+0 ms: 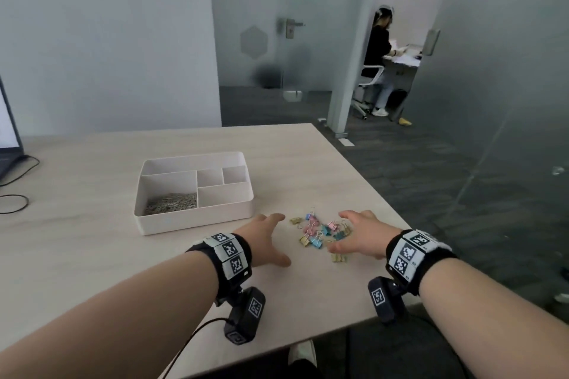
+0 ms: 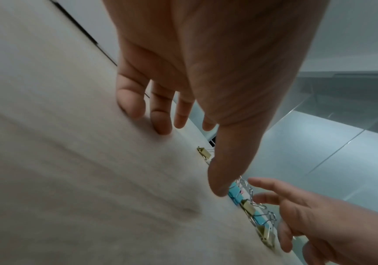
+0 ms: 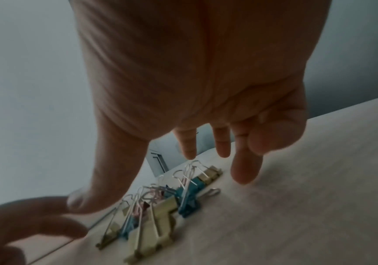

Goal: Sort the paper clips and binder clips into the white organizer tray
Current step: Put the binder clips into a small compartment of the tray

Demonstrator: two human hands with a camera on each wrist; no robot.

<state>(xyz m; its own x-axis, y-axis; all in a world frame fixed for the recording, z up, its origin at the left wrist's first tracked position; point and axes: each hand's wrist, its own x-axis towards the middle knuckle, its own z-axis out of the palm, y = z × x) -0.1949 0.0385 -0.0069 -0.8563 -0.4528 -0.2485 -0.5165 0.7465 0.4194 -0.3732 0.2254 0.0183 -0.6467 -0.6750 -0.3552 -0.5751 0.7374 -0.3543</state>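
Binder clips (image 1: 321,231) lie in a small heap on the pale wooden worktop (image 1: 92,255). They are little and bright: pink, blue, teal and gold, each with thin silver wire handles. One gold clip (image 1: 338,258) sits a bit apart, at 6 o'clock from the heap.

Seen from the head camera, the heap lies between the two hands. The left hand (image 1: 266,240) is at 9 o'clock from the heap, just beside it. Its fingers are spread wide and straight, and it holds nothing. In the left wrist view some fingertips (image 2: 160,123) seem to touch the wood, and the thumb comes down close to a blue clip. The right hand (image 1: 360,235) is at 3 o'clock from the heap, right at its edge. Its fingers are spread wide too and reach over the nearest clips, but it grips none.

The white organizer tray (image 1: 197,218) stands at 10 o'clock from the heap, near the left hand. It has several boxes inside. The paper clips (image 1: 171,203), thin and silver, fill the big box at its near left.
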